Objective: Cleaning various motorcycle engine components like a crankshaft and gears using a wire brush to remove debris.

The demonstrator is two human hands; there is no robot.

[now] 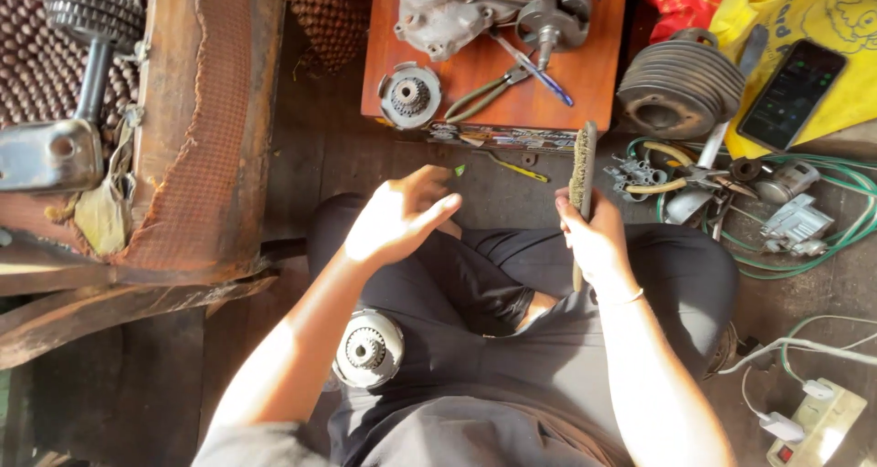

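A wooden-handled wire brush (581, 179) is gripped upright by the right hand (594, 238). The left hand (397, 216) is held loosely open, empty, above a round toothed metal clutch hub (367, 348) on the lap.

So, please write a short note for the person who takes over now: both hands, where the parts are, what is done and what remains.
Left hand: empty, fingers loosely open above the lap.
Right hand: shut on the wire brush, bristles pointing up.
A round gear part rests on the left thigh; a second gear part lies on the wooden box with the pliers.
Done: cannot tell how much is brushed.
Left: neither gear part is in hand.
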